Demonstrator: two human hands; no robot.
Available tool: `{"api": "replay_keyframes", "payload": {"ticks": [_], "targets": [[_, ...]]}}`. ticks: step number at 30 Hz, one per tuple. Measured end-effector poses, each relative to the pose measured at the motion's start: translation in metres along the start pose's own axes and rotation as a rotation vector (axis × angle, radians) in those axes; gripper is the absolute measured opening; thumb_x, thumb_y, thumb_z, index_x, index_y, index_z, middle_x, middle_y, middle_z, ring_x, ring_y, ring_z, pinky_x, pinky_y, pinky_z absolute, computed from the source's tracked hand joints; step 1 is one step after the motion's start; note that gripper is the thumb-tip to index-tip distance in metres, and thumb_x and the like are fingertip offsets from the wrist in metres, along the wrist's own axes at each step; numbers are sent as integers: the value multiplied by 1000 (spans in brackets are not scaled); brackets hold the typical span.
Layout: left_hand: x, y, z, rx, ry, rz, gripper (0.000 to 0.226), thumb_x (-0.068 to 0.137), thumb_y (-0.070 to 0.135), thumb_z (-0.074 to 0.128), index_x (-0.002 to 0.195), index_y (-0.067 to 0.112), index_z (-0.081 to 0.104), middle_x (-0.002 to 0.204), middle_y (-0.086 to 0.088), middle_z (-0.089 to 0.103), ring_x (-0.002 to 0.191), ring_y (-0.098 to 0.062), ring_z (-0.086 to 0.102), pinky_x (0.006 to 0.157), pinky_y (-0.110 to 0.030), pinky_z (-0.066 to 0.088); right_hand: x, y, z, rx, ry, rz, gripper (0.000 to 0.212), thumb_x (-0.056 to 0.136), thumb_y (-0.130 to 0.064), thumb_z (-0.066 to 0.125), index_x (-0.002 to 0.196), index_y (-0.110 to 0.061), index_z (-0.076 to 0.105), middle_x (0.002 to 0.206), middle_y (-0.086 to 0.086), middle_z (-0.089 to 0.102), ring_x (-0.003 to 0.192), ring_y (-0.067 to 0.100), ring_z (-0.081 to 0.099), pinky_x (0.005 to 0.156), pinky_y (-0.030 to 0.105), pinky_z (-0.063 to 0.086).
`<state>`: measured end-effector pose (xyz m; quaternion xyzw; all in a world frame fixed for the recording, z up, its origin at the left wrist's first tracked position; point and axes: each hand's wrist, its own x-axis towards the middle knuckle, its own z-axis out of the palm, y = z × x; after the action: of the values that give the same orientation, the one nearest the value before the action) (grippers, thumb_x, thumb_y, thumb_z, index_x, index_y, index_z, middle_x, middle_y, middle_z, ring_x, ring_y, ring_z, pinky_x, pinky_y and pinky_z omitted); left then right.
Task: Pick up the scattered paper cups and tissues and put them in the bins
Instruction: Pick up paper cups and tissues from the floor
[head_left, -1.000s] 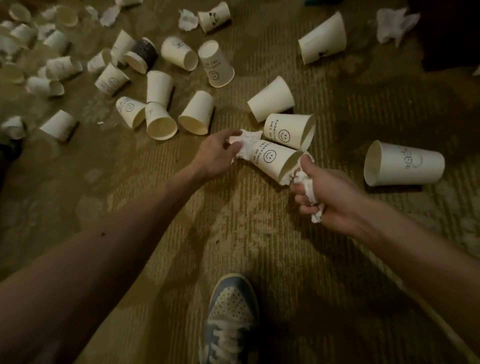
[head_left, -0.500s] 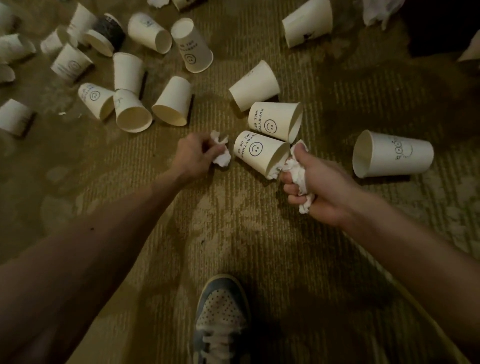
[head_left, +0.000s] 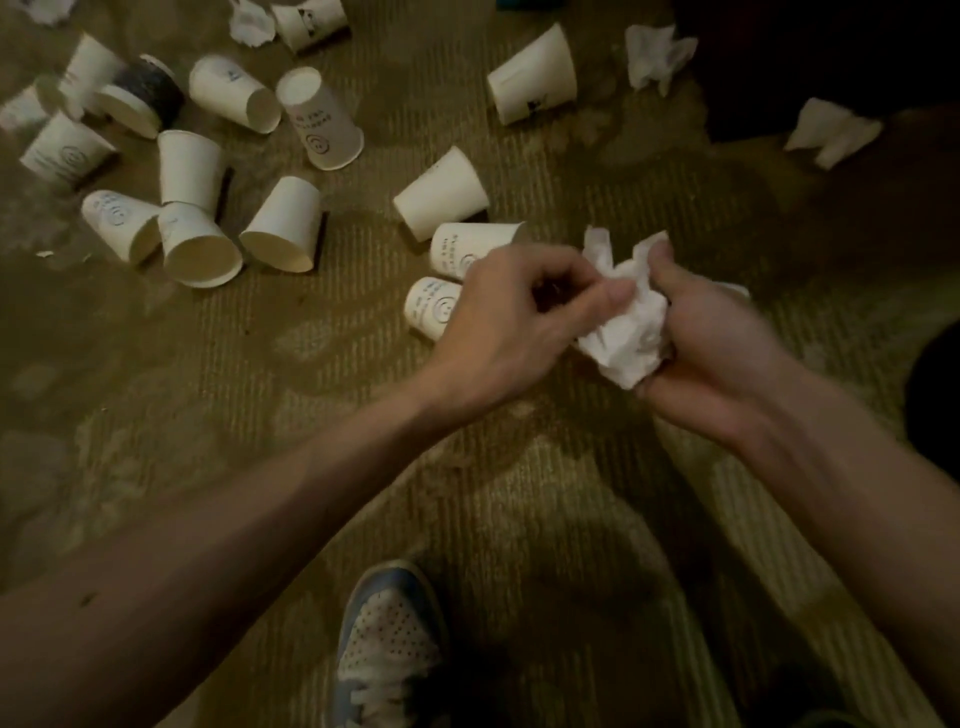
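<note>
I'm getting a dim, yellow-tinted picture. Left hand (head_left: 498, 322) and right hand (head_left: 711, 353) smear with motion blur, the tissue (head_left: 631, 332) is my brightest patch, far-left cups (head_left: 62, 156) go soft, right edge drops to black, shadow beside the shoe (head_left: 389, 644).

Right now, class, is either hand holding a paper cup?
No: the left hand and the right hand both grip a crumpled tissue, while the cups lie on the carpet.

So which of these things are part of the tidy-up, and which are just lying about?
Job: tissue wad gripped by left hand and right hand; cups; loose tissues.
Just there: shoe; carpet.
</note>
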<state>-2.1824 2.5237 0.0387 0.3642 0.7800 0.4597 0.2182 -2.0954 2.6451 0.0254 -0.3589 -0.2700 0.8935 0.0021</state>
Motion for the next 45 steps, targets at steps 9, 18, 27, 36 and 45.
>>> {"api": "replay_keyframes", "payload": {"ticks": [9, 18, 27, 36, 45], "targets": [[22, 17, 56, 159, -239, 140, 12, 89, 32, 70, 95, 24, 77, 81, 21, 50, 82, 14, 48, 69, -6, 37, -22, -20, -49, -234, 181, -107, 46, 101, -46, 42, 118, -10, 66, 105, 5, 74, 90, 14, 70, 76, 28, 52], [31, -16, 87, -122, 27, -448, 64, 89, 43, 67, 141, 20, 36, 124, 0, 57, 106, -13, 59, 75, -19, 47, -16, -38, -81, -494, 534, -295, 24, 102, -45, 42, 88, -29, 53, 77, -9, 64, 76, 8, 65, 61, 21, 48], [31, 6, 94, -100, -34, -346, 45, 95, 26, 63, 137, 16, 51, 114, -3, 69, 100, -16, 67, 81, -31, 58, -14, -26, -72, -709, 536, -282, 36, 103, -41, 40, 128, -17, 50, 109, 4, 65, 95, 18, 64, 81, 39, 55], [40, 133, 39, -168, -20, 204, 15, 100, 26, 56, 99, 34, 68, 89, 22, 71, 87, 7, 65, 71, -13, 52, -115, -110, -12, -1284, 594, -957, 35, 103, -51, 24, 96, -26, 48, 97, -5, 52, 82, 2, 49, 67, 20, 33], [83, 267, 96, -104, -213, 462, 22, 97, 30, 55, 116, 30, 68, 99, 23, 63, 97, 8, 61, 76, -15, 56, -236, -193, -62, -1157, 617, -1116, 24, 104, -27, 45, 106, -19, 68, 94, -4, 67, 81, 5, 64, 59, 16, 48]]}}
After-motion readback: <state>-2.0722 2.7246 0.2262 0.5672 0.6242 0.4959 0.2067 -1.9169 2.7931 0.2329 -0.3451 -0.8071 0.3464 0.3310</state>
